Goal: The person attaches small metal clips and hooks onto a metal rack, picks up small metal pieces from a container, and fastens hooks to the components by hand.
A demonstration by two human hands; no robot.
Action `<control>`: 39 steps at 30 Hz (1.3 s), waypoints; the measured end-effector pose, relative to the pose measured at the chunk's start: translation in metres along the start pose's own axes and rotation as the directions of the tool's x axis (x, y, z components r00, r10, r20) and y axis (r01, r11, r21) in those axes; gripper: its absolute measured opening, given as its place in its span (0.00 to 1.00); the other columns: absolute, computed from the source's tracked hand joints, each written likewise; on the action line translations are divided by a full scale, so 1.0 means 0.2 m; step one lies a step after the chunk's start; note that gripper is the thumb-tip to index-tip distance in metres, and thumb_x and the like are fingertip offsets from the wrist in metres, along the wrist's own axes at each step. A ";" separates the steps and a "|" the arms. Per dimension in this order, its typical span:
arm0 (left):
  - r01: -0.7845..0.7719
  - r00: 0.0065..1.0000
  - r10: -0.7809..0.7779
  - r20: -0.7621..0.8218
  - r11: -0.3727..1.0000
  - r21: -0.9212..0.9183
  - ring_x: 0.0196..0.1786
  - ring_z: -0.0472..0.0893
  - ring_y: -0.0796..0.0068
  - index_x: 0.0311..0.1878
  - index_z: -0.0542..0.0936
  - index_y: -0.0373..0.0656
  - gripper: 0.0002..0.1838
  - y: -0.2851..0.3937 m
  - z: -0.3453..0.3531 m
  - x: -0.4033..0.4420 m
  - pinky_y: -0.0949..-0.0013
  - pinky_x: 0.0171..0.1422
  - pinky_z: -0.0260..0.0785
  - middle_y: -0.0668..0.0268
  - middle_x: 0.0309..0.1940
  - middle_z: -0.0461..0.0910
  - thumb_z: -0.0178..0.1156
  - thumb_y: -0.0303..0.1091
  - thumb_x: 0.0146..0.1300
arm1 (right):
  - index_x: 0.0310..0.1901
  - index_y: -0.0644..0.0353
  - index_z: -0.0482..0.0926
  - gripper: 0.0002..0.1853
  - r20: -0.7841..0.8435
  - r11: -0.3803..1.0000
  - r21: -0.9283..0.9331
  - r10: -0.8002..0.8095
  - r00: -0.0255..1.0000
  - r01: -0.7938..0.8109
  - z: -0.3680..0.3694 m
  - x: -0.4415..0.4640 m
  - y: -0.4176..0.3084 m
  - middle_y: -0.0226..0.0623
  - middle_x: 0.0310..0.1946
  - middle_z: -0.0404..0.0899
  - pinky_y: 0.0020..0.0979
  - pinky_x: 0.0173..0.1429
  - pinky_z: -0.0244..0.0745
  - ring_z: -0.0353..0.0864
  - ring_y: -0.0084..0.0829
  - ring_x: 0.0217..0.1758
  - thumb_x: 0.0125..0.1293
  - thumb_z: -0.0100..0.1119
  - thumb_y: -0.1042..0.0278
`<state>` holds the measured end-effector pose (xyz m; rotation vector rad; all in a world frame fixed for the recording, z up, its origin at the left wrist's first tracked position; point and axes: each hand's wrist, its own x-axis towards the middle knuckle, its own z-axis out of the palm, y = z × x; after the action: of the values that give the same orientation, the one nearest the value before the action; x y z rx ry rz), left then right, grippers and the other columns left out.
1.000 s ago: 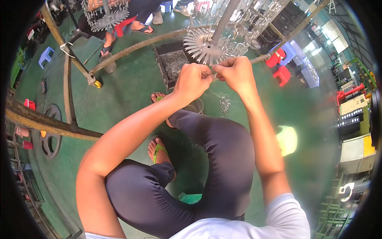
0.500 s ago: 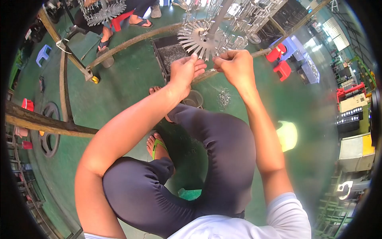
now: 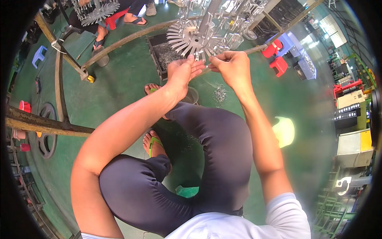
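Dark-grey trousers (image 3: pixel 229 147) sit nearest, knees bent. Beyond them the L hand (image 3: pixel 180 73) is loosely opened, fingers spread, thumb up by the disc edge; can't tell if anything lies in it. R hand (image 3: pixel 235 65) is pinched at the tips, apparently on a thin metal pc (image 3: pixel 207 65); too small to be sure. Hands are apart, w/ only a small gap.

Toothed metal disc (image 3: pixel 190 43) is just past the fingertips, set on a grey pole (image 3: pixel 205 23). Progress, approx: part-way, I'd judge. Lots of small pcs (image 3: pixel 238 14) hang above the disc, so much looks done; whether every tooth near the hands carries one, can't tell. Not hung: a loose pile (image 3: pixel 219 95) on the floor, plus more bits in the black crate (image 3: pixel 152 55) behind the L hand. How many are meant to go up, unclear.

Farther off, a 2nd similar rack (image 3: pixel 95 15) stands w/ another person's sandalled foot (image 3: pixel 135 19) beside it.

Vs 1.0 s ago: fingertips then met in front of the disc; now L has let go & opened, R stays pinched. Disc also sits lower & more left in view.
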<state>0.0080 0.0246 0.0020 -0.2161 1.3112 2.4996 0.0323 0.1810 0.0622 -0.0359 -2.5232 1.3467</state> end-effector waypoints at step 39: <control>0.023 0.997 -0.036 0.063 0.979 0.205 0.47 0.88 0.65 0.51 0.80 0.30 0.19 -0.03 0.01 -0.05 0.65 0.52 0.81 0.51 0.48 0.88 0.61 0.42 0.78 | 0.33 0.72 0.86 0.17 -0.232 0.973 -0.220 -0.124 0.965 0.073 -0.03 -0.17 -0.15 0.53 0.25 0.85 0.40 0.38 0.81 0.89 0.47 0.31 0.63 0.73 0.61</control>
<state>0.0199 0.0272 0.0011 -0.1041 1.5127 2.3061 0.0691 0.1632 0.0818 -0.1099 -2.4101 0.9684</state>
